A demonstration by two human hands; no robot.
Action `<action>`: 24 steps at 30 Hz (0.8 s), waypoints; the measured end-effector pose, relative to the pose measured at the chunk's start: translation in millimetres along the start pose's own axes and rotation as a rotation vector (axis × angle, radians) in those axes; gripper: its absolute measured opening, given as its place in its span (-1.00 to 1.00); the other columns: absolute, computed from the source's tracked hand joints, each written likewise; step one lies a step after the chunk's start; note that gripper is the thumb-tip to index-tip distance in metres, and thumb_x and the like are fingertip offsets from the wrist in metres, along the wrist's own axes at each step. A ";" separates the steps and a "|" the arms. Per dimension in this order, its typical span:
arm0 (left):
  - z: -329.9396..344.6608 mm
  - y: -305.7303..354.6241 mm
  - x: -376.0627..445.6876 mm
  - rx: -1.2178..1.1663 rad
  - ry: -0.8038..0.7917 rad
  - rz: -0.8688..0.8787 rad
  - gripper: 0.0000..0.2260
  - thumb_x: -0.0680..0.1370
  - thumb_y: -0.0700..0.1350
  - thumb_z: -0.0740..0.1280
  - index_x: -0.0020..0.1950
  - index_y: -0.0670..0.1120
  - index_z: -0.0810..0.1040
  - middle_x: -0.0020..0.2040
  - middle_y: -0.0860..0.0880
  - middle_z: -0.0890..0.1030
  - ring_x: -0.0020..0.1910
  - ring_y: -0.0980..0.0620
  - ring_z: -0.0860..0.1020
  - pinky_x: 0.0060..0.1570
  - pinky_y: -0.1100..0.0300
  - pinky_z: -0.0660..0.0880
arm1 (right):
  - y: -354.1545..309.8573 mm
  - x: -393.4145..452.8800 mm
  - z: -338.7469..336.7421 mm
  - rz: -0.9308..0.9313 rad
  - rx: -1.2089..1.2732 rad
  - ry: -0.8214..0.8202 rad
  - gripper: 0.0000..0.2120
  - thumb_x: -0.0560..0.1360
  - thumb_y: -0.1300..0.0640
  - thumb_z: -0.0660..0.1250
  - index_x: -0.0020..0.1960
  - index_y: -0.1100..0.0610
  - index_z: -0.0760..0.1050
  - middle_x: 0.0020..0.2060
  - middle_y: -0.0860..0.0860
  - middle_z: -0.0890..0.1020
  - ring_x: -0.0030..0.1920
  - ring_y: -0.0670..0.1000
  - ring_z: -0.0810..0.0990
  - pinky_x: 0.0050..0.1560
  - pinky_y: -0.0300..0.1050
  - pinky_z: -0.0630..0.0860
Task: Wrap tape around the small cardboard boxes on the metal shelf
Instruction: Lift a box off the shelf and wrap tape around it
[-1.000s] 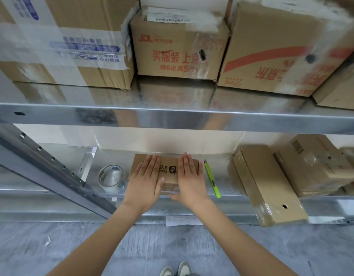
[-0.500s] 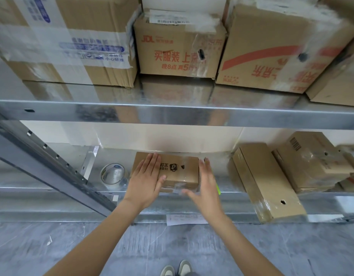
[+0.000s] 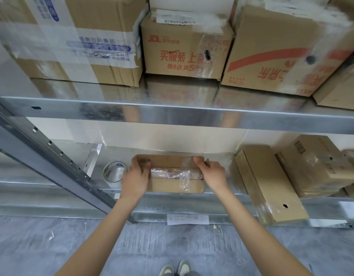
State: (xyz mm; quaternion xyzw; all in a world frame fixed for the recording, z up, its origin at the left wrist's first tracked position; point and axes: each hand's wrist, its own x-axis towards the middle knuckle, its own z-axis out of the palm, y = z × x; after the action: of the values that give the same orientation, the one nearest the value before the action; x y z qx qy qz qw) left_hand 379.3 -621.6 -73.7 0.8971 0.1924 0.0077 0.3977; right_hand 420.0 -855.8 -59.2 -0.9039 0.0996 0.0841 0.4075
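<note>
- small cardboard box [image 3: 177,184]: plain brown, with a glossy clear tape band across its middle and a dark dashed line along each edge of the band.
- tape roll [image 3: 114,172]: clear, whitish core.
- metal shelf [image 3: 192,114]: shiny silver-grey.
- JDL box [image 3: 184,50]: brown, with red print and a white barcode label.
- floor [image 3: 172,246]: mottled grey.
- shoes [image 3: 175,268]: grey-green with white.
</note>
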 end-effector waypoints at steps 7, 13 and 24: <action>21.4 -0.6 -4.2 0.081 -0.015 -0.061 -0.37 0.66 0.11 0.11 0.61 -0.12 -0.06 0.42 -0.24 0.35 0.32 -0.28 0.41 0.15 -0.11 0.41 | -0.7 6.0 25.6 -0.049 -0.261 -0.019 -0.43 0.64 -0.17 0.02 0.47 0.20 0.24 0.44 0.17 0.34 0.43 0.15 0.33 0.36 0.06 0.32; 23.6 2.5 -3.2 0.133 -0.008 -0.069 -0.40 0.67 0.08 0.08 0.60 -0.18 -0.04 0.42 -0.24 0.36 0.26 -0.28 0.47 0.11 -0.09 0.45 | -19.6 1.1 47.3 -0.313 -0.753 -0.156 -0.28 0.59 -0.30 -0.22 0.59 0.12 -0.20 0.57 -0.01 -0.17 0.56 -0.01 -0.24 0.49 0.20 -0.27; 27.5 3.0 2.5 0.222 -0.021 -0.073 -0.39 0.67 0.09 0.06 0.60 -0.19 -0.04 0.44 -0.22 0.34 0.20 -0.29 0.51 0.02 -0.06 0.46 | 38.1 -99.8 47.3 -0.447 -0.660 -0.086 -0.32 0.59 -0.30 -0.14 0.57 -0.01 -0.27 0.54 -0.13 -0.24 0.53 -0.09 -0.31 0.50 0.20 -0.28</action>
State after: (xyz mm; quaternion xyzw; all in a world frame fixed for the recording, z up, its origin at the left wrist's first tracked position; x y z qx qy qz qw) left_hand 387.2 -642.1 -90.7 0.9280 0.2206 -0.0375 0.2978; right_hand 310.7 -833.7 -94.3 -0.9813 -0.1490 0.0584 0.1074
